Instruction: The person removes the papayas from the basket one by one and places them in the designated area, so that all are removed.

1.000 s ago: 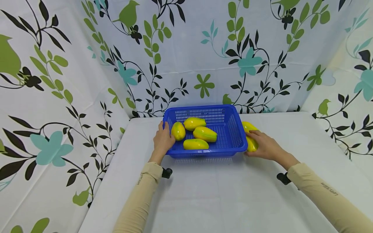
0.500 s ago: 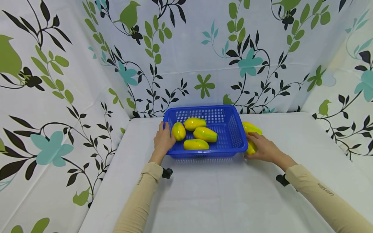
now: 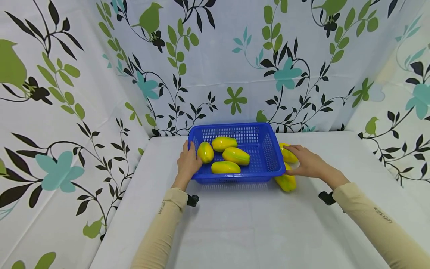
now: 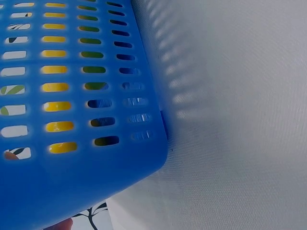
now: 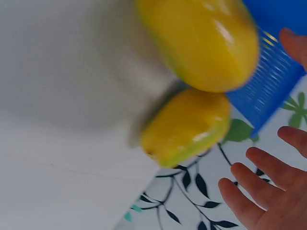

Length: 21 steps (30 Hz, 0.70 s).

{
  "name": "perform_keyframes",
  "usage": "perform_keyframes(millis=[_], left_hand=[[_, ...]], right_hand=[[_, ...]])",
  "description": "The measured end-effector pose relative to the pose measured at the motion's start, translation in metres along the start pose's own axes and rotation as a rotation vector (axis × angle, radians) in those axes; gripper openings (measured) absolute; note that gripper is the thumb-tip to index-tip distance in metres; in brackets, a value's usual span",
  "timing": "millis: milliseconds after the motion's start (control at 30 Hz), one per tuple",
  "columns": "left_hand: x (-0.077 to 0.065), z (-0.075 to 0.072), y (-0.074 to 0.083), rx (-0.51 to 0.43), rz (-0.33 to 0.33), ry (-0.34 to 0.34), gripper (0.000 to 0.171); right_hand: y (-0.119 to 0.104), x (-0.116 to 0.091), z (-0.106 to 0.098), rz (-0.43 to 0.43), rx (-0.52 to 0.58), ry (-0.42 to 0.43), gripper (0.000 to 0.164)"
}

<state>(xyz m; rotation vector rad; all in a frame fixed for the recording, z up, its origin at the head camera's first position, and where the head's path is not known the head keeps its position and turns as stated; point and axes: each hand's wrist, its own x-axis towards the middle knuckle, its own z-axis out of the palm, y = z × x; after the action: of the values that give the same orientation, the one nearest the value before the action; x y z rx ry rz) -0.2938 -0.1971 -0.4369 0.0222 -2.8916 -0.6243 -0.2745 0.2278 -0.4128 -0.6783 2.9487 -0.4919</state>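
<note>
My left hand [image 3: 188, 161] holds the left rim of a blue plastic basket [image 3: 258, 174]. In the left wrist view the slotted basket wall [image 4: 76, 167] fills the left side, with only a bit of finger showing at the bottom. Right of the basket lie two yellow papayas, a farther one [image 3: 289, 155] and a nearer one [image 3: 286, 182]. My right hand [image 3: 308, 163] is beside them, partly overlapping them in the head view. From the right wrist, its fingers [image 5: 261, 179] look spread and apart from both papayas, one large [image 5: 206, 43], one smaller [image 5: 189, 127].
Several papayas lie in the basket's left and middle part, one of them [image 3: 226, 167] by the front wall. A white cloth [image 3: 231, 228] covers the table. Patterned curtains [image 3: 215, 56] hang behind and at both sides.
The nearer papaya has shifted toward me, out from under my right hand. That hand has come off it and its fingers have spread. My left hand and the basket stay put.
</note>
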Motion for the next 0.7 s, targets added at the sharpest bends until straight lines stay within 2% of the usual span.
perform_keyframes(millis=[100, 233, 467, 700], left_hand=[[0.0, 0.0, 0.001, 0.002, 0.002, 0.005, 0.066], [-0.001, -0.001, 0.001, 0.002, 0.007, 0.005, 0.066], [-0.002, -0.001, 0.0, 0.004, 0.01, 0.005, 0.066], [-0.001, -0.001, 0.002, 0.008, 0.008, -0.001, 0.067]], right_hand=[[-0.008, 0.004, -0.016, -0.003, -0.008, 0.011, 0.091], [-0.019, 0.009, -0.027, -0.026, -0.021, 0.03, 0.081], [-0.038, 0.023, -0.026, -0.084, -0.031, 0.035, 0.072], [-0.058, 0.043, -0.026, -0.118, -0.04, 0.014, 0.071]])
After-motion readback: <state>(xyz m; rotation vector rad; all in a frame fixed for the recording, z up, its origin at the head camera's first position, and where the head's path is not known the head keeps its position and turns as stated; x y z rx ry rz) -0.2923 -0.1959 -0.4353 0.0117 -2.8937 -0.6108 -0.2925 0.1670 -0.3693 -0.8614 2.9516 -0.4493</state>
